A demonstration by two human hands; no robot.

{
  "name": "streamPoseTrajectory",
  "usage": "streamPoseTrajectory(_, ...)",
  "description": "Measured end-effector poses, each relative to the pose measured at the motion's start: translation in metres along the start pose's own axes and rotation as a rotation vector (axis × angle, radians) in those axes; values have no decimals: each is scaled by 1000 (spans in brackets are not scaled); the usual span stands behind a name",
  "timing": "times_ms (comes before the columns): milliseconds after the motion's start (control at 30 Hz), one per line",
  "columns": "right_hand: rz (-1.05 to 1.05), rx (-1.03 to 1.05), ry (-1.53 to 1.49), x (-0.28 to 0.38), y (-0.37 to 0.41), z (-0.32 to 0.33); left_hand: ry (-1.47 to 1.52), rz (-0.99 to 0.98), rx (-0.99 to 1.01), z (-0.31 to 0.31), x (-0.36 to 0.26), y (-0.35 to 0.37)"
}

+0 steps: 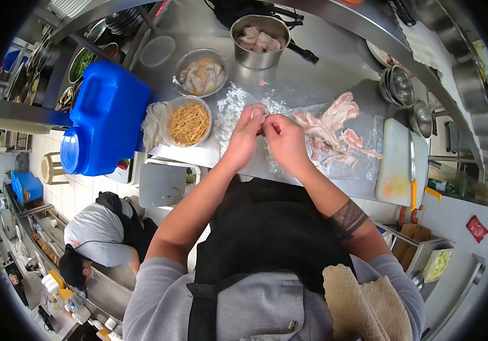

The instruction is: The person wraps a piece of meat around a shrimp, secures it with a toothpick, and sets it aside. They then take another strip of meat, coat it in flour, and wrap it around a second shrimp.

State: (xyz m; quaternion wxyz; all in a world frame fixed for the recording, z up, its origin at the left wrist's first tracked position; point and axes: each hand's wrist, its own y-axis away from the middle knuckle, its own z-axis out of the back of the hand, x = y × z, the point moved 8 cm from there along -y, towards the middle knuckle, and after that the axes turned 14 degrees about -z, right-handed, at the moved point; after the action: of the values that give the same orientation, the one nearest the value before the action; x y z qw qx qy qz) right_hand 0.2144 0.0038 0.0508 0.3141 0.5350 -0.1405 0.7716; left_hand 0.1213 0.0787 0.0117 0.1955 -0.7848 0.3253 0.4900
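Observation:
My left hand and my right hand meet over the steel table, fingertips pinched together. Whatever is between them is small and mostly hidden by the fingers. Beneath and around the hands lies scattered white powder. Just right of my right hand, pale pink raw meat or skin pieces are spread on a clear plastic sheet. To the left stands a tub of thin straw-coloured sticks. Behind it is a metal bowl with pale pieces in yellowish liquid.
A steel pot of raw meat stands at the back. On the right, a yellow-handled knife lies on a white cutting board, near stacked metal bowls. A blue jug stands left. A person bends over at lower left.

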Motion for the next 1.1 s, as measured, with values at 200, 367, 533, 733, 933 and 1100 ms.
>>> streamPoseTrajectory(200,-386,155,-504,-34,-22,0,-255,-83,75,-2,-42,-19)
streamPoseTrajectory(367,-448,155,-984,-10,-67,10,-356,-176,-62,38,-51,-24)
streamPoseTrajectory(533,-281,-30,-504,50,-139,46,-309,-85,-97,50,-40,-3)
streamPoseTrajectory(733,-129,-237,-126,-9,-82,89,-343,-31,-67,57,-40,33)
streamPoseTrajectory(933,-269,-214,-10,-89,64,94,-432,110,91,41,-2,51)
streamPoseTrajectory(1100,-184,-364,74,-121,113,123,-482,62,356,-10,37,52)
